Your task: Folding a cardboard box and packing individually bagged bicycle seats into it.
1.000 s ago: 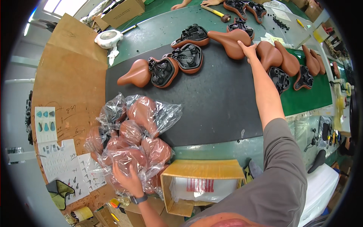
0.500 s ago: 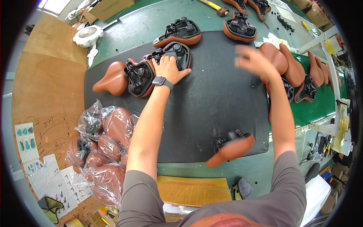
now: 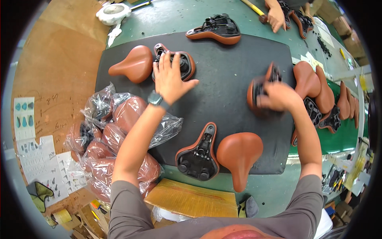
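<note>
My left hand (image 3: 169, 77), fingers spread, lies over an upturned bicycle saddle (image 3: 186, 65) with its black underside showing. A brown saddle (image 3: 135, 63), top side up, sits right beside it. Farther right, my right hand (image 3: 279, 96) is closed on the edge of another saddle (image 3: 252, 93). That saddle is tilted with its black underside toward the hand, and both are smeared by motion. Near the mat's front edge lie an upturned saddle (image 3: 199, 153) and, touching or almost touching it, a saddle with its brown top up (image 3: 240, 153). One more upturned saddle (image 3: 215, 30) rests at the far edge.
Plastic-wrapped saddles (image 3: 115, 137) are heaped at the left of the black mat (image 3: 234, 75). More saddles (image 3: 306, 79) line the green surface at the right. Another person's hand (image 3: 275, 18) is at the far side near a hammer (image 3: 254, 8). A white fan (image 3: 113, 14) stands far left.
My right hand has come down onto a saddle and tilted it. Two saddles now lie at the front, where one was blurred before. Another person's hand has appeared. The whole view has shifted.
</note>
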Tool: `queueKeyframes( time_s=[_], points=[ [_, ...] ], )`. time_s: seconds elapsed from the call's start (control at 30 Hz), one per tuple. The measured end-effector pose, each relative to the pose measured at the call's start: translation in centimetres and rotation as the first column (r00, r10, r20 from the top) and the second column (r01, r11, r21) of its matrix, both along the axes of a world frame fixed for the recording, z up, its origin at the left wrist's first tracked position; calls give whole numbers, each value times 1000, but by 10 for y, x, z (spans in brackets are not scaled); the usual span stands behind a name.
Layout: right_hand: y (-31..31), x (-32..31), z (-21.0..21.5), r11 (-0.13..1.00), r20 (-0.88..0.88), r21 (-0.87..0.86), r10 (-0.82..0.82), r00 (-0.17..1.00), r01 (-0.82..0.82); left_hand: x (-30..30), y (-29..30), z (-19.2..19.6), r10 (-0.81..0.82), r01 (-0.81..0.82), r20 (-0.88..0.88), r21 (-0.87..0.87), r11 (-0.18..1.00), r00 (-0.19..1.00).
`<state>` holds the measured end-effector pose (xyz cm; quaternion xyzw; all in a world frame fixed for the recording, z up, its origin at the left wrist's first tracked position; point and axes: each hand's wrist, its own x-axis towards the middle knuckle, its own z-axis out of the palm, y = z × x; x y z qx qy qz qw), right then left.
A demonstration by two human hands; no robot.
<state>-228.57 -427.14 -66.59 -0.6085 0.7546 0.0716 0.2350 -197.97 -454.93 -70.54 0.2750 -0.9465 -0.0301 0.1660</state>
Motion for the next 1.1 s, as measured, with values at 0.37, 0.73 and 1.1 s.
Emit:
queueKeyframes(
  time_s=[0.37, 0.73, 1.1],
  points=[
    [-267, -89, -124, 629, -211, -775, -175, 962, -56, 41, 17, -4, -524, 506, 68, 182, 843, 849],
    [-39, 34, -102, 836, 28, -526, -169, 985, 158, 112, -176, -18, 338, -284, 581, -185, 941, 741],
    [251, 119, -52, 607, 114, -471, -678, 726, 640, 36, -89, -9, 279, -279, 357, -52, 959, 892]
  ],
)
